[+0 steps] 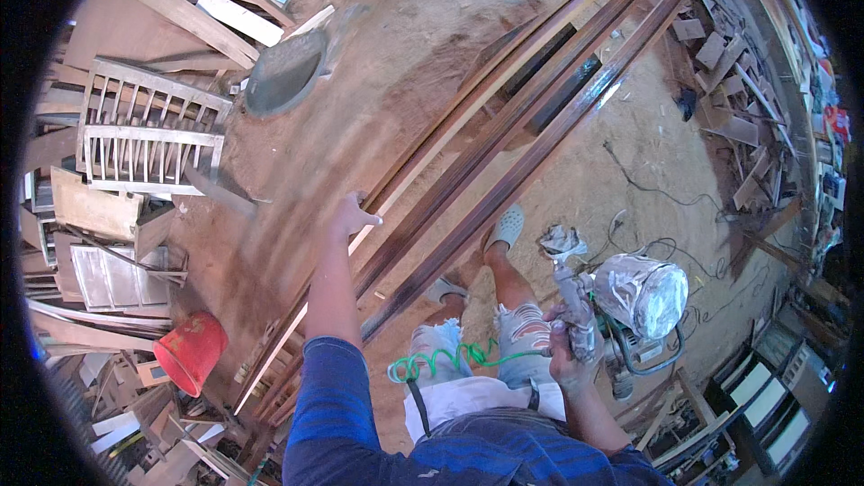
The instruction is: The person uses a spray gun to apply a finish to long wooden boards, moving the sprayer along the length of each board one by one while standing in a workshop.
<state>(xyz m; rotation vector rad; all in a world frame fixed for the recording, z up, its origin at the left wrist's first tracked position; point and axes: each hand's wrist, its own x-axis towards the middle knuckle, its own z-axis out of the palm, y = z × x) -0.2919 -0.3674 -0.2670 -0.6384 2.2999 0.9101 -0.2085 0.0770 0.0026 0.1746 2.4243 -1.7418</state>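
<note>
My left hand (355, 218) grips the edge of the leftmost long wooden plank (490, 87), thumb on its near side. Two dark brown, glossy planks (504, 130) (540, 146) run beside it, raised above the ground on dark supports. In my right hand (572, 358) is a spray gun (573, 299), its metal body smeared with pale paint. A silvery, paint-stained cup (641, 295) sits at the gun's right side and seems joined to it. From the gun's handle a green coiled air hose (450, 357) stretches left across my legs.
A red bucket (191, 353) and a slatted wooden frame (153, 130) are at left, among stacked boards. A grey basin (286, 75) stands on the dirt floor. Wood offcuts (733, 108) are heaped at right. A black cable (661, 193) and a metal handle (650, 364) lie near the gun.
</note>
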